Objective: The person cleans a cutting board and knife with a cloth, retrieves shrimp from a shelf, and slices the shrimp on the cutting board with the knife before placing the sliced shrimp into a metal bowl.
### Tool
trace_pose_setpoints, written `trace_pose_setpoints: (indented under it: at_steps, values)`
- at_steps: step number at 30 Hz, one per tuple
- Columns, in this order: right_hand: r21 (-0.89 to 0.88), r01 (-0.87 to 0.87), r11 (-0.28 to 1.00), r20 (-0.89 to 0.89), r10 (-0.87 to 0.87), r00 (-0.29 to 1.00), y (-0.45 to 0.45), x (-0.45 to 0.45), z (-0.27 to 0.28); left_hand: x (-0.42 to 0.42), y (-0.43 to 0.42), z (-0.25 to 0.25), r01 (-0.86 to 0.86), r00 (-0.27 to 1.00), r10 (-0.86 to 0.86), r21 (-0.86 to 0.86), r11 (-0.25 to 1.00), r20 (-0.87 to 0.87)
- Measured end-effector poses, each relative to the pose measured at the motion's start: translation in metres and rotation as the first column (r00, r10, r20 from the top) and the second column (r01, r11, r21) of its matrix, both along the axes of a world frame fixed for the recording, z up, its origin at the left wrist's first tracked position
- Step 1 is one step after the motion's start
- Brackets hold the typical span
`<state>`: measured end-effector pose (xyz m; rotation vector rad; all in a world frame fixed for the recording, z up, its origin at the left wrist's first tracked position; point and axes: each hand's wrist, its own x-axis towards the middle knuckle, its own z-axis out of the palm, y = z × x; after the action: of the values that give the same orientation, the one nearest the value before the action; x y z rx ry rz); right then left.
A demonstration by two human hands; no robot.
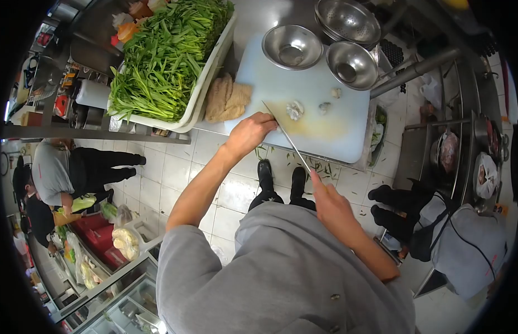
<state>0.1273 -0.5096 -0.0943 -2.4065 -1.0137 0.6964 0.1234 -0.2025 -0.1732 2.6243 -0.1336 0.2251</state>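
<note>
My right hand grips the handle of a knife, whose long narrow blade slants up and left over the near edge of a white cutting board. Close beside the blade, near its tip, is my left hand, its fingers curled together; what they hold, if anything, is hidden. A glossy pale clump of what looks like raw seafood lies on the board. Right of it are a small greyish piece and a small pale piece. Yellowish stains mark the board around them.
A brown folded cloth lies left of the board, beside a white tub heaped with leafy greens. Steel bowls and colanders stand at the board's far side. Other people stand at left and right.
</note>
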Motion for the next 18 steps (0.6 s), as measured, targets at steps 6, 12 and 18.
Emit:
trace_pose_setpoints:
  at_steps: [6,12,18]
  values:
    - [0.303,0.058,0.951,-0.095,-0.030,0.995,0.020,0.034,-0.040,-0.001,-0.002,-0.003,-0.011,0.997,0.015,-0.056,0.998,0.077]
    - [0.182,0.237,0.954,-0.364,-0.158,0.918,-0.010,0.061,0.001,0.019,-0.010,-0.005,-0.094,0.990,0.103,-0.094,0.991,0.099]
    - [0.158,0.332,0.930,-0.454,-0.231,0.860,-0.029,0.066,0.015,0.044,-0.001,0.000,0.004,1.000,-0.005,-0.114,0.993,-0.008]
